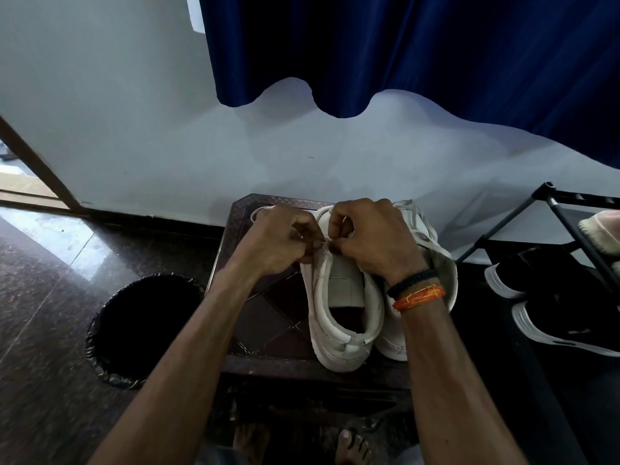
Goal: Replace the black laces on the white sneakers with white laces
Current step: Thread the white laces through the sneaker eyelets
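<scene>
Two white sneakers stand side by side on a dark stool [268, 317], heels toward me. Over the lacing area of the left sneaker [339, 317], my left hand [278, 239] and my right hand [372, 236] meet, fingers curled. Both pinch a white lace [324, 244] at the sneaker's left eyelet edge. A loop of white lace [260, 211] shows beyond my left hand. The right sneaker [432, 250] carries white laces and is partly hidden by my right wrist. No black lace is visible.
A black-lined round bin [144, 330] stands on the floor left of the stool. A black shoe rack [567, 226] with black, white-soled shoes [550, 307] is at the right. A wall and blue curtain [402, 52] rise behind. My bare feet [352, 444] are below the stool.
</scene>
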